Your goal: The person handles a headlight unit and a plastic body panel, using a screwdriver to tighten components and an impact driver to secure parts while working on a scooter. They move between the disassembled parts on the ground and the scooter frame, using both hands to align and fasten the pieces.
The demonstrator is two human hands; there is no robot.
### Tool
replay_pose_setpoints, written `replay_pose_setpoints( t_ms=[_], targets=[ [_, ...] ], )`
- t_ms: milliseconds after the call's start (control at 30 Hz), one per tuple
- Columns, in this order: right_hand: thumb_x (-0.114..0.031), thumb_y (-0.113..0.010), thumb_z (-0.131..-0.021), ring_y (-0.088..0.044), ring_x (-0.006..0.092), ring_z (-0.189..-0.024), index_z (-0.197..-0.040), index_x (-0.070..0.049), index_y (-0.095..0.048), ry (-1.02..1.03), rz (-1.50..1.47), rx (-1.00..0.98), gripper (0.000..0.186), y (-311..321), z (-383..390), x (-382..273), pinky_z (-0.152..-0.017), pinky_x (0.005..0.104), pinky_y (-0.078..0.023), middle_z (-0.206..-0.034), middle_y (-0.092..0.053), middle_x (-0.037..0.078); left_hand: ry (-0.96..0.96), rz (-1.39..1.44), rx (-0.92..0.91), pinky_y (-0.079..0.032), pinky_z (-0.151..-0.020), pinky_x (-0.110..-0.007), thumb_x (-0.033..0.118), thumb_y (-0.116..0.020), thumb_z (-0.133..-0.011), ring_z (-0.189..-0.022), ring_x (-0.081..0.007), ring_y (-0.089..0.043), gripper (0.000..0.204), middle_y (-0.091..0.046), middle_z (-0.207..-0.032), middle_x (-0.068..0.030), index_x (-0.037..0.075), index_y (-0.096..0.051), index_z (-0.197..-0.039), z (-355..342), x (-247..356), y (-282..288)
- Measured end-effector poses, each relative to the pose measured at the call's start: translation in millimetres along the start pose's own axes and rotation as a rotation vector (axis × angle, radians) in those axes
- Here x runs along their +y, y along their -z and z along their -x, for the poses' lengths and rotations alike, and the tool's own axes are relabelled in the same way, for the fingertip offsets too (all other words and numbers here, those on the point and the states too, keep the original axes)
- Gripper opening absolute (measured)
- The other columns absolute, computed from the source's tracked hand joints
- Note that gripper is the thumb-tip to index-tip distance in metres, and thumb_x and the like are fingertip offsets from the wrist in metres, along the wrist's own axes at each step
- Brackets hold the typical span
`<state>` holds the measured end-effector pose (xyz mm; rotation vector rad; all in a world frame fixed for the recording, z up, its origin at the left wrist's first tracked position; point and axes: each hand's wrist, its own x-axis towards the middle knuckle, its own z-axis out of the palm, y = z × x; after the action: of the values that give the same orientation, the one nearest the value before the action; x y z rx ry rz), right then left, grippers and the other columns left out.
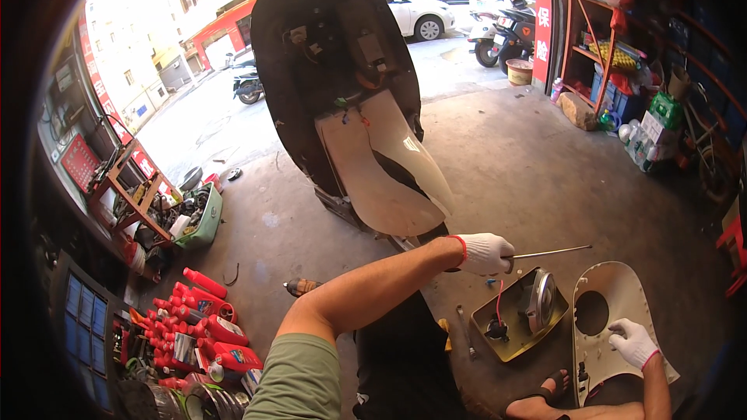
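screwdriver in my left hand, panel by my right

on my remote view, i have the left glove wrapped around the screwdriver's handle, its shaft pointing right, near the far edge of a tray that holds a round lamp. my right fingers are partly curled at the pale panel, just right of the tray on the floor; i cannot tell whether they grip it.
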<state>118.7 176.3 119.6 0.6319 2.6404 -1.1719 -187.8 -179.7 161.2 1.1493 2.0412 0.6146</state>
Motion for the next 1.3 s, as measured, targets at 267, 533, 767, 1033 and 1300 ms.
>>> replay_pose_setpoints(
  t_ms=[267, 533, 767, 1033, 1300],
  targets=[
    [-0.010, -0.064, -0.086, -0.072, 0.0191, -0.083, -0.117, 0.011, -0.061, -0.012, -0.031, -0.015, 0.038, 0, 3, -6, -0.077, 0.0304, -0.057, -0.098, -0.072, 0.020, 0.018, -0.038, -0.017, -0.051, -0.069, -0.037, 0.023, -0.052, -0.095, -0.072, -0.0211, -0.064, 0.024, -0.066, -0.080, -0.0106, 0.003, -0.064, -0.098, -6, -6, -4],
    [-0.010, -0.064, -0.086, -0.072, 0.0198, -0.082, -0.116, 0.010, -0.061, -0.012, -0.018, -0.017, 0.037, 1, 3, -4, -0.076, 0.0307, -0.057, -0.098, -0.072, 0.020, 0.032, -0.047, -0.023, -0.051, -0.070, -0.037, 0.023, -0.052, -0.093, -0.073, -0.0220, -0.064, 0.024, -0.066, -0.081, -0.0110, 0.003, -0.064, -0.099, -4, -4, -4],
    [-0.013, -0.064, -0.086, -0.073, 0.0214, -0.083, -0.117, 0.011, -0.061, -0.007, 0.013, -0.014, 0.039, 2, 3, -3, -0.077, 0.0316, -0.057, -0.100, -0.072, 0.023, 0.003, -0.082, 0.004, -0.051, -0.071, -0.037, 0.023, -0.052, -0.093, -0.075, -0.0228, -0.065, 0.024, -0.066, -0.081, -0.0118, 0.002, -0.063, -0.099, -1, -1, -3],
    [-0.013, -0.064, -0.086, -0.073, 0.0209, -0.083, -0.117, 0.011, -0.062, -0.005, 0.010, -0.015, 0.039, 2, 2, 4, -0.077, 0.0313, -0.058, -0.102, -0.072, 0.023, -0.016, -0.119, 0.007, -0.050, -0.073, -0.038, 0.023, -0.052, -0.093, -0.078, -0.0257, -0.064, 0.026, -0.066, -0.085, -0.0131, 0.004, -0.064, -0.104, 1, 1, -3],
    [-0.011, -0.063, -0.087, -0.073, 0.0217, -0.084, -0.118, 0.011, -0.061, -0.015, -0.003, -0.026, 0.038, 2, 5, -4, -0.077, 0.0319, -0.059, -0.104, -0.071, 0.024, 0.024, -0.069, -0.025, -0.052, -0.071, -0.036, 0.021, -0.052, -0.093, -0.077, -0.0204, -0.065, 0.024, -0.067, -0.085, -0.0098, 0.005, -0.065, -0.106, 0, 0, -4]
  ],
)
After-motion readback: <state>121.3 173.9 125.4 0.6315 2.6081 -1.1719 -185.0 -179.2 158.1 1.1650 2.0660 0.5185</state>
